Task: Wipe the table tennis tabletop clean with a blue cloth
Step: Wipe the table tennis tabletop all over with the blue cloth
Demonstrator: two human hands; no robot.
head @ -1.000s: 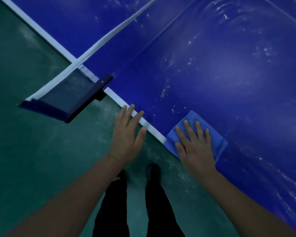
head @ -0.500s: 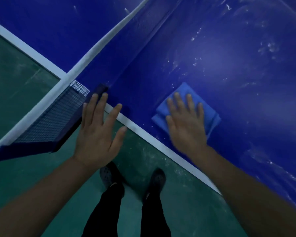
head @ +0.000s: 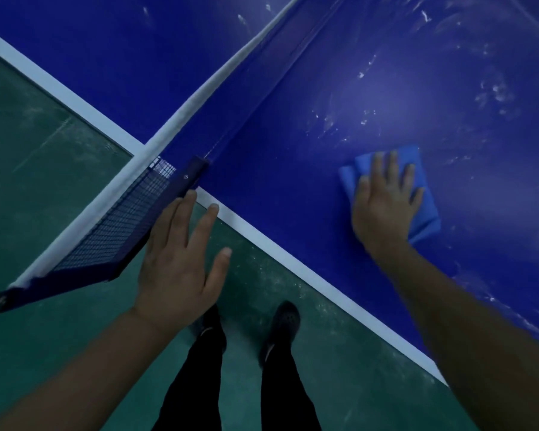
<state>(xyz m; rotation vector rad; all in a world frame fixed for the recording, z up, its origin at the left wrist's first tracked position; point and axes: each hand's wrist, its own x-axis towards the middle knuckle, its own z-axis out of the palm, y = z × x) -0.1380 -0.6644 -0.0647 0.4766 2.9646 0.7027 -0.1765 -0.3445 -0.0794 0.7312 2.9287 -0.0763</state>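
Tabletop (head: pixel 293 181), dark blue and white-edged, is showing pale smears beyond the blue cloth (head: pixel 427 194), while the net (head: pixel 128 213) with its white top band is crossing it at left, its clamp bracket (head: pixel 190 178) overhanging the green floor (head: pixel 44 181) above two dark shoes (head: pixel 280 325). Left hand (head: pixel 181 262) is hovering beside that bracket, fingers straight and spread, holding nothing. Right hand (head: pixel 383 206) is pressing flat on the folded cloth, fingers (head: pixel 392 169) extended and slightly apart, cloth showing past the fingertips and along the right side.
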